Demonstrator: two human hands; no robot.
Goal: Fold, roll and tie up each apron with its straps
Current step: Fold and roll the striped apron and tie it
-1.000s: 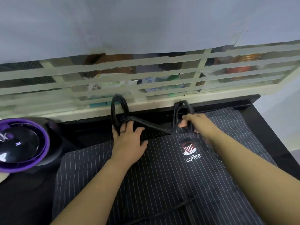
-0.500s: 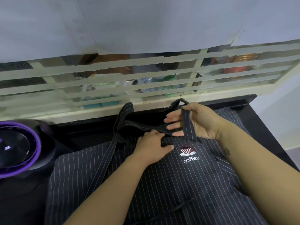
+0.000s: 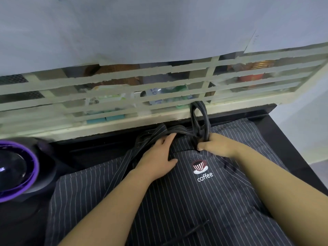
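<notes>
While the apron [image 3: 177, 201] lies flat, long axis running straight ahead, the right hand [image 3: 216, 144] grips the strap [image 3: 206, 119] just beyond the logo [image 3: 200, 167] and the left hand [image 3: 156, 157] presses open-palmed just left of it

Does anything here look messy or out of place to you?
Mostly the strap: it stands up in a twisted loop over the window ledge, pinched by the right hand, while the left hand rests flat on the apron. The window bars also look ragged and peeling.
</notes>
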